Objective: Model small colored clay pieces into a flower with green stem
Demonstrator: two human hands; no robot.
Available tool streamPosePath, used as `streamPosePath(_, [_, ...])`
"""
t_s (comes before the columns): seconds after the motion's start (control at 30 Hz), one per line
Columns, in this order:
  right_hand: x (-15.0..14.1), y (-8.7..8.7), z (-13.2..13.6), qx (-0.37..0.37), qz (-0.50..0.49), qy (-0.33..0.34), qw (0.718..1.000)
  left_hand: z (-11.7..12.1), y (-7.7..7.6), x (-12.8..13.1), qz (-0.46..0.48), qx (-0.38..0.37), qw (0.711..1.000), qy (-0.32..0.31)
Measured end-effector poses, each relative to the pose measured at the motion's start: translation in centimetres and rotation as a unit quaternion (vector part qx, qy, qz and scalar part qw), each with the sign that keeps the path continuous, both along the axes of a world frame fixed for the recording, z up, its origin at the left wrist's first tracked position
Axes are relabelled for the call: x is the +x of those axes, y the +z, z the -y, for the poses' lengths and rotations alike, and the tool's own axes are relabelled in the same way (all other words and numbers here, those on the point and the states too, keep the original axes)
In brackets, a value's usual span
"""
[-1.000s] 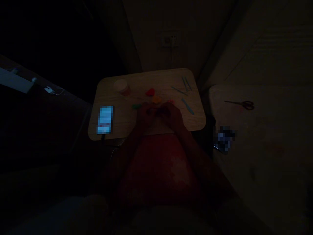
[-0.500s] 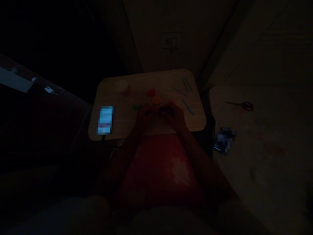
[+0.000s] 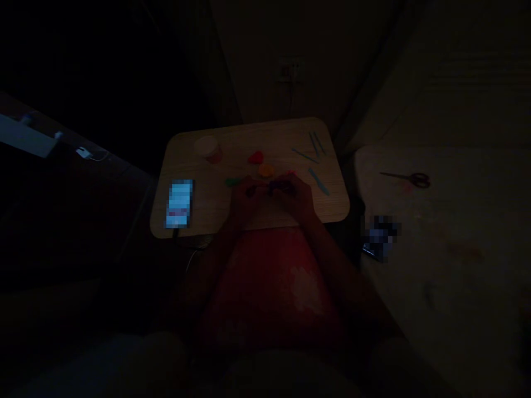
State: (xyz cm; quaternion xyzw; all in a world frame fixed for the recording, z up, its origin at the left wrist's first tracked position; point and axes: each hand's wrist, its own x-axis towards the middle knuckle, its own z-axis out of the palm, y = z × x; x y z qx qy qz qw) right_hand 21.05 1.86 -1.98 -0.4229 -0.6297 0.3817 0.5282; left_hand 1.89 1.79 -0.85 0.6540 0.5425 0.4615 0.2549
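Observation:
The scene is very dark. My left hand [image 3: 244,200] and my right hand [image 3: 293,198] are close together over the near middle of a small wooden table [image 3: 199,166]. Both have their fingers curled round something small and dark between them that I cannot make out. Just beyond the hands lie small lumps of coloured clay: a red lump [image 3: 256,157], an orange lump [image 3: 266,169] and a green lump [image 3: 232,181]. Several thin teal modelling tools [image 3: 314,145] lie at the table's far right.
A lit phone [image 3: 180,203] lies at the table's near left corner, and a small tub [image 3: 207,147] stands at the far left. To the right a pale surface holds scissors [image 3: 409,177] and a dark object [image 3: 379,236]. A wall socket [image 3: 290,70] is behind the table.
My hands have shifted slightly over the same spot, the fingers working at what they hold. Everything on the table has stayed in place.

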Motion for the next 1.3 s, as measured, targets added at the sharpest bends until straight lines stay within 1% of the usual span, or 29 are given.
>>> streamPosePath(0.13, [0.0, 0.0, -0.1, 0.0, 0.008, -0.001, 1.0, 0.0, 0.0, 0.0, -0.002, 0.007, 1.0, -0.01])
streamPosePath(0.27, [-0.1, 0.0, 0.0, -0.016, -0.026, 0.013, 0.999, -0.3, -0.2, -0.2, 0.012, -0.004, 1.0, -0.022])
streamPosePath(0.33, [-0.1, 0.1, 0.1, -0.012, -0.022, 0.014, 1.0, -0.4, -0.3, -0.3, 0.02, -0.012, 0.999, -0.028])
streamPosePath(0.43, [-0.1, 0.1, 0.1, 0.002, 0.006, -0.001, 1.0, -0.3, -0.3, -0.3, 0.025, -0.014, 0.999, -0.025])
streamPosePath(0.5, [-0.1, 0.1, 0.0, 0.013, 0.004, -0.008, 1.0, -0.2, -0.2, -0.3, 0.027, -0.011, 0.999, -0.019])
streamPosePath(0.63, [-0.2, 0.0, -0.1, 0.01, 0.001, -0.003, 1.0, -0.2, -0.2, -0.4, 0.027, -0.003, 1.0, -0.007])
streamPosePath(0.77, [-0.2, -0.1, -0.2, 0.01, 0.0, 0.0, 1.0, -0.4, -0.4, -0.5, 0.036, 0.008, 0.999, -0.015])
streamPosePath(0.97, [-0.2, -0.5, -0.2, 0.017, -0.01, 0.01, 1.0, -0.5, -0.4, -0.5, 0.043, -0.022, 0.999, -0.019])
streamPosePath(1.13, [-0.3, -0.5, -0.2, 0.007, -0.011, 0.013, 1.0, -0.5, -0.4, -0.5, 0.049, 0.002, 0.999, -0.023])
streamPosePath(1.2, [-0.4, -0.5, -0.3, 0.018, 0.007, -0.001, 1.0, -0.5, -0.6, -0.6, 0.051, 0.012, 0.998, -0.025])
streamPosePath(1.3, [-0.3, -0.6, -0.5, 0.035, 0.052, -0.03, 0.998, -0.7, -1.2, -0.9, 0.077, 0.037, 0.996, -0.007])
